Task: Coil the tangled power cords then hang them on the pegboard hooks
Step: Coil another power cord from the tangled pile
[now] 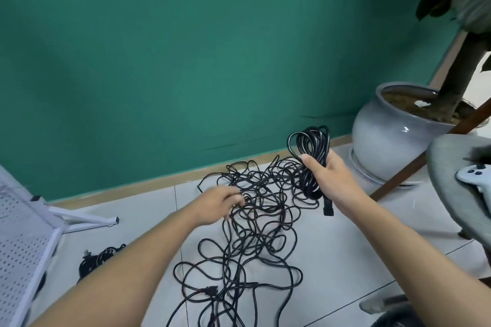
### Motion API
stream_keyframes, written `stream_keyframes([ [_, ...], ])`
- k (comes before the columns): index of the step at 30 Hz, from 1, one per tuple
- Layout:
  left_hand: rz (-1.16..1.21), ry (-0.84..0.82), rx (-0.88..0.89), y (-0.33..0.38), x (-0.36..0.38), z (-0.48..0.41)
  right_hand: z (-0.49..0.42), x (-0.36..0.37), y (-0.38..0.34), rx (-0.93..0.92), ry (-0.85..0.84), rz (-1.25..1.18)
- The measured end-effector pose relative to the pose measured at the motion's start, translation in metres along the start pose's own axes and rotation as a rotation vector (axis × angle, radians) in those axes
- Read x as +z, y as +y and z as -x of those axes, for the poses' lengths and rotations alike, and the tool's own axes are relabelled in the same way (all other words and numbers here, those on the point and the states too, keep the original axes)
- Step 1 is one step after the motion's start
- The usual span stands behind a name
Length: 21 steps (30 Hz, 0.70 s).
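Observation:
A tangle of black power cords [255,223] sprawls over the tiled floor in front of me. My right hand [332,180] grips a coiled bundle of black cord [309,151], held upright above the tangle, with a black plug [327,206] hanging below my palm. My left hand [220,202] reaches down into the tangle, its fingers curled among the strands; whether they pinch a strand is hidden by blur. The white pegboard [18,247] leans at the far left on a white stand.
A small black cord bundle [98,260] lies beside the pegboard's foot. A grey plant pot [385,141] stands at the right by the green wall [186,48]. A grey chair [457,180] holding a white controller [475,175] crowds the right edge.

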<state>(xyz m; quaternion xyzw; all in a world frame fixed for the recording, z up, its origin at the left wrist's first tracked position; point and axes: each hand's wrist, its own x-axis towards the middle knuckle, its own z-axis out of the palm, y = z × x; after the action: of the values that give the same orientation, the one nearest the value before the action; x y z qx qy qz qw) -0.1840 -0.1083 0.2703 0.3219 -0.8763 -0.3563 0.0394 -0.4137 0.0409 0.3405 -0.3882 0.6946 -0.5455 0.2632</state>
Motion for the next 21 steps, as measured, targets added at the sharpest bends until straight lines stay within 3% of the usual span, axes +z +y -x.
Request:
stream_keyframes([
  [5, -0.074, 0.194, 0.088, 0.024, -0.055, 0.053, -0.009, 0.024, 0.002, 0.099, 0.037, -0.072],
  [8, -0.117, 0.397, 0.132, 0.035, -0.087, 0.085, -0.011, 0.045, -0.003, 0.186, 0.002, -0.15],
  [11, -0.127, 0.526, 0.173, 0.041, -0.106, 0.108, -0.01, 0.066, -0.01, 0.165, -0.013, -0.129],
  [14, -0.066, 0.466, 0.082, 0.031, -0.101, 0.114, -0.002, 0.083, -0.021, 0.074, -0.039, -0.054],
  [18, 0.07, 0.246, -0.098, 0.004, -0.085, 0.109, 0.005, 0.096, -0.03, 0.067, -0.131, -0.151],
  [21, 0.155, 0.116, -0.086, 0.0, -0.072, 0.103, 0.005, 0.105, -0.032, 0.043, -0.193, -0.16],
])
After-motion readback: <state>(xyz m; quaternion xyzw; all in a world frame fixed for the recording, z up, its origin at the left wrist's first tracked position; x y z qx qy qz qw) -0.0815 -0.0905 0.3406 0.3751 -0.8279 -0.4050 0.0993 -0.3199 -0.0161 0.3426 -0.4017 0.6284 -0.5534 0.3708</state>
